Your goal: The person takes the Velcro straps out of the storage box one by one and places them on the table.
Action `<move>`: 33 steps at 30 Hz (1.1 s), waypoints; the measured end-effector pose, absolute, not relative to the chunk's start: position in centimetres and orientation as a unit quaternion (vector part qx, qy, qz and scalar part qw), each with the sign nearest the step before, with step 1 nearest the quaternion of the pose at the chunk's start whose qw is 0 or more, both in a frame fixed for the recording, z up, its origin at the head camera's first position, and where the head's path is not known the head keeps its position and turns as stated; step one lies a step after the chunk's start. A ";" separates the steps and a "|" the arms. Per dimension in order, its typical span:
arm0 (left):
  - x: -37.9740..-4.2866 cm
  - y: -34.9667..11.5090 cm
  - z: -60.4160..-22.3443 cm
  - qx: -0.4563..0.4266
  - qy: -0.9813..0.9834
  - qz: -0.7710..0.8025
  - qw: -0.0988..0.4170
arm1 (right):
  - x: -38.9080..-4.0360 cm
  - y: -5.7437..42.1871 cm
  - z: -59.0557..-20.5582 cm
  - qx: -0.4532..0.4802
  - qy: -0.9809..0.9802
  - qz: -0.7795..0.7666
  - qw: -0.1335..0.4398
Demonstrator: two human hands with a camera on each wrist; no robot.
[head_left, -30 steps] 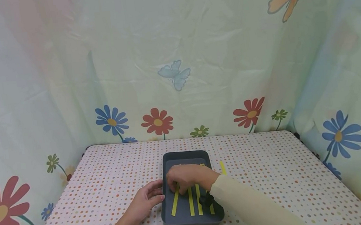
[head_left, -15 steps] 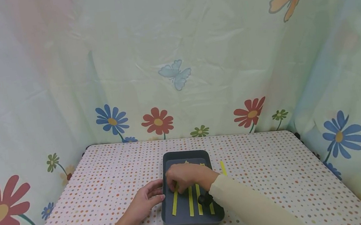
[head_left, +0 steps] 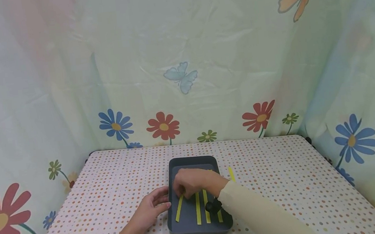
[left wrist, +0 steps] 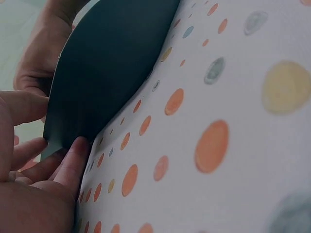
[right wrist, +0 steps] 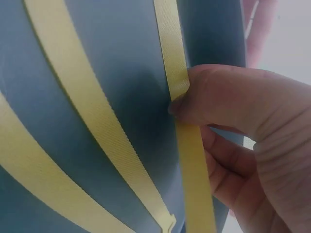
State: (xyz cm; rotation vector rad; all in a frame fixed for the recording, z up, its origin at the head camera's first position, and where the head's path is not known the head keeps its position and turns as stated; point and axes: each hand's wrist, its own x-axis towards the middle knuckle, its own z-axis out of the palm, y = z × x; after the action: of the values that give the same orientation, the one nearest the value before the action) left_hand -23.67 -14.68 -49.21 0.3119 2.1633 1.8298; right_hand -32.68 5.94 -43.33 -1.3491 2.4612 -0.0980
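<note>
A dark grey rectangular tray (head_left: 200, 231) sits on the dotted tablecloth, with several yellow ribbon strips lying lengthwise in it. My right hand (head_left: 195, 181) reaches over the tray and pinches the leftmost yellow ribbon (head_left: 179, 209) between thumb and fingers. In the right wrist view, the thumb lies across that ribbon (right wrist: 194, 170), while two other ribbon strips (right wrist: 92, 104) run beside it. My left hand (head_left: 150, 209) rests against the tray's left side, its fingertips touching the outer wall (left wrist: 104, 63). The ribbons' far parts are mostly hidden under my right hand and wrist.
One more yellow strip (head_left: 231, 174) lies on the tablecloth to the right of the tray, partly covered by the right sleeve (head_left: 253, 210). A flowered curtain (head_left: 203, 103) hangs behind the table and along both sides.
The pinched ribbon's near end has shifted slightly left and away, and it slants more now. My right hand has lifted a little. My left hand stays still at the tray.
</note>
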 end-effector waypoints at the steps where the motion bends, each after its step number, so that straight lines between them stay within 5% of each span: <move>1: -23.7 -14.7 -49.2 0.109 0.750 0.636 0.146 | -32.7 6.0 -43.3 -0.472 0.865 -0.037 0.167; 13: -23.7 -14.8 -49.3 0.117 0.742 0.643 0.148 | -32.8 7.1 -42.1 -0.431 0.879 -0.081 0.187; 33: -23.7 -14.4 -49.4 0.086 0.760 0.630 0.132 | -33.3 10.8 -41.7 -0.435 0.870 -0.189 0.134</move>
State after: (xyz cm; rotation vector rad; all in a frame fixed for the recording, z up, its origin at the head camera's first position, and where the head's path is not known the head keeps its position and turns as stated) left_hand -23.74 -14.44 -49.41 0.2503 2.2064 1.8277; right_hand -33.34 10.80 -41.66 -1.2604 2.5223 -0.5486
